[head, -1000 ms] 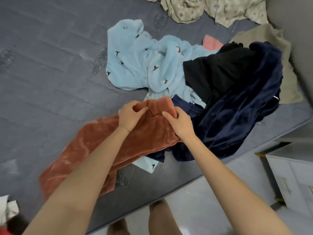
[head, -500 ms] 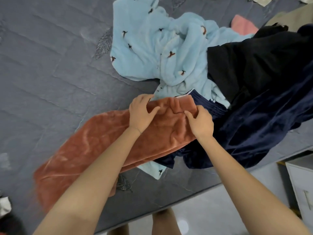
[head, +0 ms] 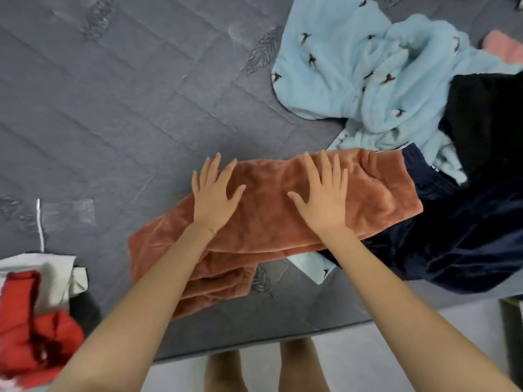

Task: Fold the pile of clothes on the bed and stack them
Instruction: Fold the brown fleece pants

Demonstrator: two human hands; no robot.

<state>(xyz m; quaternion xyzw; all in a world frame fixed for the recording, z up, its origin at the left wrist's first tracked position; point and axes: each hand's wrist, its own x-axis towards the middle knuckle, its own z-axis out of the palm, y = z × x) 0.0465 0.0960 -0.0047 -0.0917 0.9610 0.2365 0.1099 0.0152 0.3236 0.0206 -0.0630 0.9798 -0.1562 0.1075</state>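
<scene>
1. The left hand [head: 213, 195] and the right hand [head: 322, 196] pressed flat on the rust-orange fleece garment [head: 268, 219], with fingers straight and spread and nothing gripped.
2. That garment lay folded over itself near the bed's [head: 113, 123] front edge. Its right end overlapped a navy garment [head: 467, 239], and its left end trailed toward the edge.
3. To the right sat the unfolded pile: a light-blue fleece [head: 353, 66], a black garment [head: 486, 117] and the navy one, which reached the mattress edge.
4. Left of the hands and beyond them, the bed's grey quilted cover showed in a broad stretch.
5. Red clothes [head: 36, 335] lay at the lower-left corner, well apart from the fleece garment.
</scene>
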